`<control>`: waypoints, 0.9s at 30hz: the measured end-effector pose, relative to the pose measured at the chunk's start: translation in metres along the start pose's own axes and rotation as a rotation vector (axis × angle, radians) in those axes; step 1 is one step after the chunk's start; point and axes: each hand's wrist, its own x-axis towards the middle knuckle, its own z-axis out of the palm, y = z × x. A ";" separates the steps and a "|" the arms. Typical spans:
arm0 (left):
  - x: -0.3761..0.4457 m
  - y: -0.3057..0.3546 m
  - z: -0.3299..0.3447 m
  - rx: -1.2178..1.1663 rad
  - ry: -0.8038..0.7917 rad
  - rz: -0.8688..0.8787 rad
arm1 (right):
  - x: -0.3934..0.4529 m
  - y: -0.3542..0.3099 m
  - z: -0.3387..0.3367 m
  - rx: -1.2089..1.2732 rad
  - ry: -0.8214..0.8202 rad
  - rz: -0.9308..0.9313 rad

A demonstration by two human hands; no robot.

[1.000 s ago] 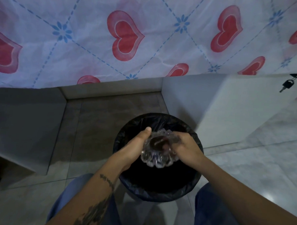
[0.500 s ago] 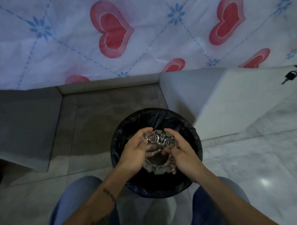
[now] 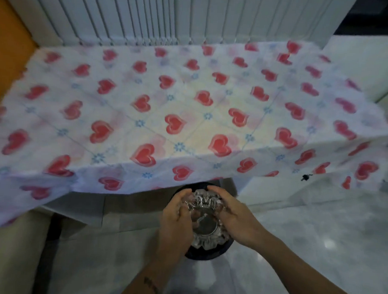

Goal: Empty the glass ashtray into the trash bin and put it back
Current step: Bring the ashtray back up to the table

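Note:
I hold the clear glass ashtray (image 3: 205,223) in both hands, mouth up, its scalloped rim catching light. My left hand (image 3: 176,221) grips its left side and my right hand (image 3: 236,217) grips its right side. Directly below it sits the round trash bin (image 3: 206,255) lined with a black bag; only its near rim and a sliver of its far rim show around the ashtray. The bin stands on the floor just under the front edge of a table.
A table covered with a white cloth (image 3: 190,115) printed with red hearts fills the middle of the view, backed by white vertical blinds (image 3: 172,17). A small key (image 3: 305,177) hangs from a white cabinet at the right. Pale marble floor (image 3: 318,236) lies to the right.
My head has risen and tipped up, so the tabletop and blinds came into view. The ashtray, first tipped over the bin, was turned upright and lifted, still held by both hands.

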 end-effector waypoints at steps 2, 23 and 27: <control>-0.010 0.044 -0.014 -0.009 0.036 0.007 | -0.014 -0.043 -0.016 -0.025 0.021 0.006; 0.100 0.239 0.057 0.204 -0.162 -0.193 | 0.079 -0.165 -0.168 -0.042 0.252 0.131; 0.136 0.243 0.094 0.164 -0.166 -0.199 | 0.125 -0.154 -0.200 -0.162 0.129 0.113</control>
